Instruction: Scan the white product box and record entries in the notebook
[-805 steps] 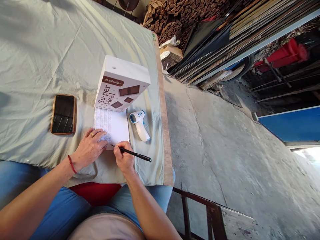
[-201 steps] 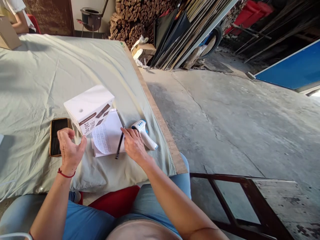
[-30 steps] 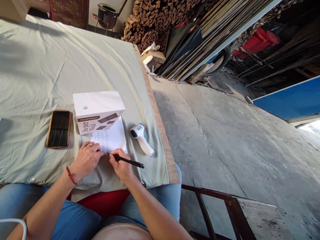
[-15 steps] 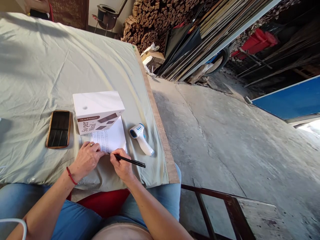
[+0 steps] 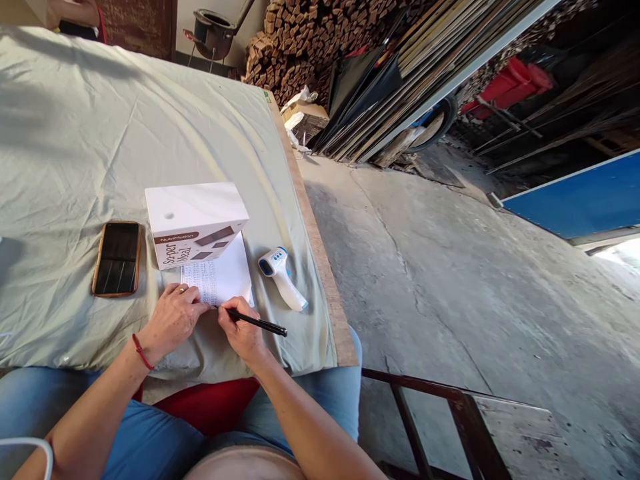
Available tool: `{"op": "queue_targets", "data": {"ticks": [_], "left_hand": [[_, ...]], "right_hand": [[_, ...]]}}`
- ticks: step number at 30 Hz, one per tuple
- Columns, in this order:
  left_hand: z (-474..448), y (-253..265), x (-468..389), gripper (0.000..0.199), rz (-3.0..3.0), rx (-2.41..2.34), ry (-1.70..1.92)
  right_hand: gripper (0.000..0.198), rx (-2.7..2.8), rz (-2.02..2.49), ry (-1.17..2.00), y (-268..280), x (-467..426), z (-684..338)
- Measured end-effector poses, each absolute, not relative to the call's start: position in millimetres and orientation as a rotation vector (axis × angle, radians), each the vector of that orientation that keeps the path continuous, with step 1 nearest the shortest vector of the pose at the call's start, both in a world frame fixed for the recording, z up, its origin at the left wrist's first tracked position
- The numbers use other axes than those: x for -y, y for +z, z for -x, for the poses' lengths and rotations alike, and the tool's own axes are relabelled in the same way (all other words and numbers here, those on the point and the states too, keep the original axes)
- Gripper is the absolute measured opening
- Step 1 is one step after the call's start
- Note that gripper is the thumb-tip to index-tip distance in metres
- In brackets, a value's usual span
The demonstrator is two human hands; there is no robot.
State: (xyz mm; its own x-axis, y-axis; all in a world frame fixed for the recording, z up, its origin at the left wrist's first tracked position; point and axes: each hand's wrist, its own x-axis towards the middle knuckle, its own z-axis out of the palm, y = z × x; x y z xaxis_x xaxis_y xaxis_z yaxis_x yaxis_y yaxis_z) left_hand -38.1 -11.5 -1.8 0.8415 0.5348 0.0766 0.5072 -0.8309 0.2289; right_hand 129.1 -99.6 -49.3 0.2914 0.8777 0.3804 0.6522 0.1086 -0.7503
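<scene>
A white sheet of paper covered on its left with rows of small writing lies on the cloth, its far part under a white box. My right hand pinches a black pen, slanted with its tip at the paper's near edge. On the left, my left hand holds down the paper's near-left corner with bent fingers close together; a ring and a red cord bracelet show on it. The white box reads "NutriMotion Super Meal". Right of the paper lies a white and blue infrared thermometer.
A phone in a brown case lies left of the box. Pale cloth covers the table, whose wooden right edge shows. Beyond are stacked firewood, leaning boards and a black pot. A wooden chair stands at lower right.
The pen's rear end and my right hand have shifted slightly to the left. My left hand, the box, the phone and the thermometer stay in place.
</scene>
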Motion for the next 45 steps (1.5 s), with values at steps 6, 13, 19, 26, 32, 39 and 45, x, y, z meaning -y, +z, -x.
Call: {"op": "queue_targets", "data": {"ticks": [6,13,19,26,32,39,45], "left_hand": [[38.3,-1.6,11.5,0.035,-2.825,-0.805,0.197],[37.9,-1.9,11.7,0.032,-2.836,-0.808,0.211],[39.0,-1.8,11.5,0.033,-2.823,-0.806,0.22],[39.1,-3.8,10.9,0.034,-2.823,-0.798,0.24],[39.1,-1.8,11.4,0.034,-2.822,-0.794,0.21],[38.5,-0.7,12.0,0.034,-2.802,-0.808,0.196],[38.2,0.4,12.0,0.034,-2.806,-0.803,0.2]], "right_hand": [[0.014,1.408,1.594,0.288,-49.8,100.0,-128.6],[0.016,1.403,1.583,0.305,-47.7,99.0,-127.9],[0.015,1.368,1.606,0.317,-50.0,99.6,-128.0],[0.016,1.367,1.614,0.283,-50.8,99.5,-127.7],[0.016,1.378,1.638,0.257,-50.0,100.6,-127.5],[0.015,1.398,1.588,0.247,-48.1,99.8,-128.1],[0.015,1.397,1.586,0.244,-48.8,99.9,-128.2]]}}
